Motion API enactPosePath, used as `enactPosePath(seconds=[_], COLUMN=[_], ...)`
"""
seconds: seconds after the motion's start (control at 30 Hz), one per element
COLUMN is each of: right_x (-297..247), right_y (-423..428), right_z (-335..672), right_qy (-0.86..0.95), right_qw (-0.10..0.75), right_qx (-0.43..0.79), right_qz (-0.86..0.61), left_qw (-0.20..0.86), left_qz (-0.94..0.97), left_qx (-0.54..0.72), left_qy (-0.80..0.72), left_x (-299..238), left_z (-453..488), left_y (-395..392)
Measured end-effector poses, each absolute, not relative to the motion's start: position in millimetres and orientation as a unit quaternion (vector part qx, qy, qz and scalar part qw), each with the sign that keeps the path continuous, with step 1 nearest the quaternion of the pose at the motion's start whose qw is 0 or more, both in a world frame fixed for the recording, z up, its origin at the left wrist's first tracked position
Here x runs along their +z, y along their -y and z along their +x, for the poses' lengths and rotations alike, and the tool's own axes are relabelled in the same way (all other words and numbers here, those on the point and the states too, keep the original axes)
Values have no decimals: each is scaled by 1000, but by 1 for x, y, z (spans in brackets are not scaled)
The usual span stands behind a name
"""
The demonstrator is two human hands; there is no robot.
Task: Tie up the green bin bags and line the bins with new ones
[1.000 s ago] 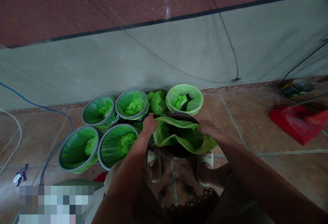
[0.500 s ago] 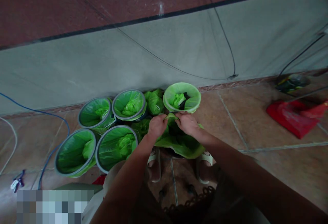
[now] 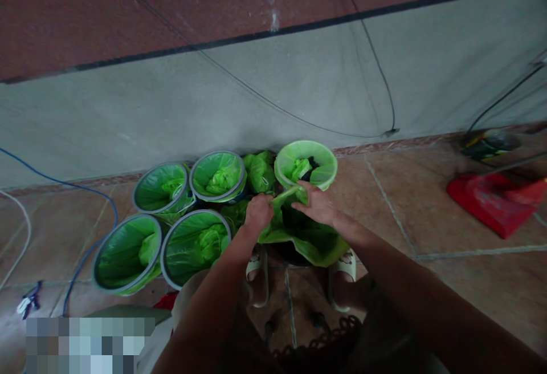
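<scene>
The bag (image 3: 315, 251), green and thin, is just on the person's side of the pale bin (image 3: 325, 163), spread above a dark bin (image 3: 290, 254) that shows only in part beneath it. Its mouth faces up toward the person. The long axis of that mouth runs roughly left to right, its right end a little nearer the person than its left. The far edge is drawn into a narrow strip between the hands, slanting so that its right end comes closest to the pale bin; the near edge sags in loose folds.

The left hand (image 3: 259, 212), nearer the person than the pale bin and to its left, is closed on the bag's edge. The right hand (image 3: 318, 204), directly on the person's side of the pale bin, pinches the other end of the strip, its thumb held away from the forefinger.

Half a second ago the hands nearly met at the far edge; now a short span of bag separates them. A second ago they were wider apart, at either end of the mouth.

Left of the pale bin are a green bundle (image 3: 260, 171), just beside it, and four grey-rimmed bins (image 3: 196, 212); well to its right lies a red dustpan (image 3: 491, 206).
</scene>
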State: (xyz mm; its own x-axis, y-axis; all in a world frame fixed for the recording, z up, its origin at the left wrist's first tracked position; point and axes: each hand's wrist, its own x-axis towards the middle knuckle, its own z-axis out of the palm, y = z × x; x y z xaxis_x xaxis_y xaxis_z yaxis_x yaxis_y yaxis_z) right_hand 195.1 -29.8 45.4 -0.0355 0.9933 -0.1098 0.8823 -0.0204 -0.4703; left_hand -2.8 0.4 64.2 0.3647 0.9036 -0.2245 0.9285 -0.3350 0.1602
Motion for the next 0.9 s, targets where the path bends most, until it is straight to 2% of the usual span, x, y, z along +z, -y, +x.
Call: enactPosePath(seconds=[0.13, 0.2, 0.5, 0.7, 0.8, 0.9], right_x=[36, 35, 43, 50, 47, 39], right_y=[29, 27, 23, 24, 24, 24], right_z=[199, 205, 215, 204, 203, 208], right_qy=[653, 634, 654, 676, 671, 669], right_qw=[70, 68, 126, 202, 242, 235], right_qx=[205, 201, 187, 281, 331, 345], right_qz=[-726, -743, -722, -650, -618, -615], left_qw=[142, 144, 105, 191, 195, 190], left_qz=[814, 818, 778, 808, 803, 796], left_qx=[-41, -35, -64, 22, 32, 48], left_qy=[-562, -556, -616, -557, -562, -573], left_x=[65, 64, 66, 66, 66, 67], left_z=[-4, -6, -17, 0, 4, 2], left_y=[-3, -4, -2, 0, -4, -8])
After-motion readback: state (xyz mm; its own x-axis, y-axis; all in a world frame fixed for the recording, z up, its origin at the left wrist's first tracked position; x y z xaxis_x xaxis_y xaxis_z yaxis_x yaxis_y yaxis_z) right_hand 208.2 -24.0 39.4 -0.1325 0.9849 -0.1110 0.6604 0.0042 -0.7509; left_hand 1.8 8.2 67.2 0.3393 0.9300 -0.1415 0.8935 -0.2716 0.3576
